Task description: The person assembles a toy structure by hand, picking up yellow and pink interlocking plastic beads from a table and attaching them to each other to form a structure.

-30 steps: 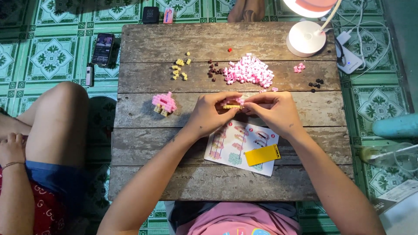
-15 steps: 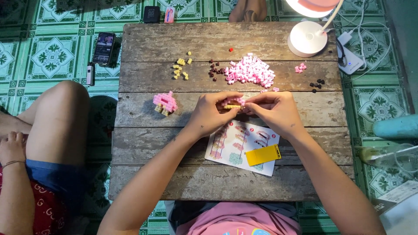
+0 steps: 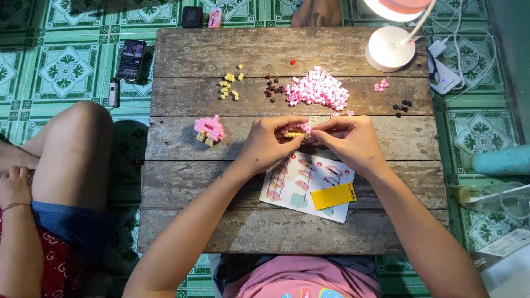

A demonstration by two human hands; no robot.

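Pink-and-yellow piece: a small half-built block model of pink and yellow plastic bricks (image 3: 294,131) sits above the middle plank of the worktop, pinched between both hands.
Left hand: the left hand (image 3: 270,142) curls around the model's left side, thumb and fingers closed tight on it.
Right hand: the right hand (image 3: 349,140) meets it from the right, fingertips pressed shut on the model's right end; no open gap shows in either grip.
Under the hands: a printed instruction sheet (image 3: 308,186) with a flat yellow plastic tool (image 3: 333,196) lying on it, partly covered by the wrists.
Behind the hands: a heap of loose pink and white bricks (image 3: 317,90), a scatter of dark brown bricks (image 3: 273,87), a few yellow bricks (image 3: 230,86), and one red brick (image 3: 293,62).
Left of the hands: a finished pink block figure (image 3: 208,130), well apart.
Far right: a small pink cluster (image 3: 381,85), some dark bricks (image 3: 402,106), and a white round-based desk lamp (image 3: 391,47).
Worktop: weathered grey wooden planks (image 3: 193,182), low over a green patterned tile floor (image 3: 61,66).
Floor: a black phone (image 3: 132,58) lies left of the worktop; another person's bare knee (image 3: 77,149) rests nearby.
Change: compared with half a second ago, hands and model sit in the same place, with only the fingers slightly adjusted.
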